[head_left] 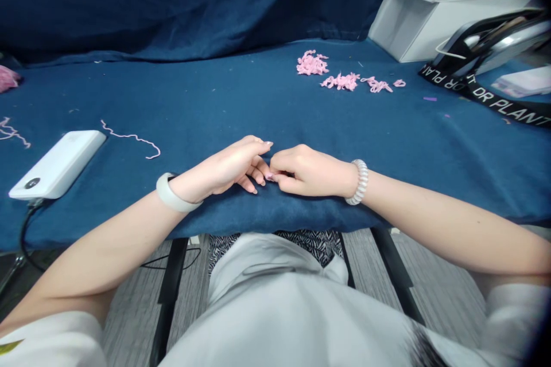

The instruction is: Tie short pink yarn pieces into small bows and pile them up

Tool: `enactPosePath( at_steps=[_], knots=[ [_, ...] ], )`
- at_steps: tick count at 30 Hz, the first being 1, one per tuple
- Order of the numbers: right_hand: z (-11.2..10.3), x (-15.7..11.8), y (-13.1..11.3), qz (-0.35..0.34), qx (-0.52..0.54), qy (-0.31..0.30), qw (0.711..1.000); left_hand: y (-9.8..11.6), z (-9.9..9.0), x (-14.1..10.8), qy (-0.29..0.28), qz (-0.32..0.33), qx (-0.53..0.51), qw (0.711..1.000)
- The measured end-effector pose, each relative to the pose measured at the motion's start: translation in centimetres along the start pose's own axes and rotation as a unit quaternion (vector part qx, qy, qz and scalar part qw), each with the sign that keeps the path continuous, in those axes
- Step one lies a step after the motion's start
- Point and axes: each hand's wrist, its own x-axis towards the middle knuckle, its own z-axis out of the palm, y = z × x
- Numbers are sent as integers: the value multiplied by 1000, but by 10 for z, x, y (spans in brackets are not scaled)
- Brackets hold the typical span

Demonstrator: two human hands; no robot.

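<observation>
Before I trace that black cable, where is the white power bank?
In the head view, the white power bank lies at left on the blue cloth, just left of a wavy pink strand.

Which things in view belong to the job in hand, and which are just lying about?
Likely part of the job:
left hand
right hand
pink speck where they meet, too small to identify
pink yarn clumps
loose pink strand

Seemingly just lying about:
white cabled device
lettered black strap
white boxes

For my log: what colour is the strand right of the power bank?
Pale pink; the strand shows best in the head view.
</observation>
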Motion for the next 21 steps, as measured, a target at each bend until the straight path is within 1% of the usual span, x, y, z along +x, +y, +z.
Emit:
enactPosePath(
  at_steps=[3,5,7,9,11,15,16,18,20,21],
  knots=[
    [-2,-1,-3,26,-22,-11,999,0,-1,0,-28,-10,-5,1000],
    [-3,-2,-6,29,-28,-31,999,2,-1,0,-52,-27,-20,998],
    [-3,-3,-9,14,-26,-50,998,5,-1,-1,-55,-57,-35,996],
    [-3,-3,-10,3,-27,-57,998,8,-3,-1,-45,-85,-47,994],
    [-1,-3,-9,-2,-35,-46,998,10,-5,0,-36,-100,-66,992],
    [1,-2,-5,-17,-39,1,999,10,-7,4,-19,-109,-97,989],
    [2,-1,-4,-20,-34,13,999,9,-7,4,-14,-105,-98,990],
    [2,0,-2,-29,-11,39,999,7,-6,5,12,-66,-80,994],
    [2,1,0,-35,22,75,996,5,-6,5,42,1,-26,999],
    [1,1,1,-31,42,94,994,4,-6,5,47,37,12,998]
  ],
)
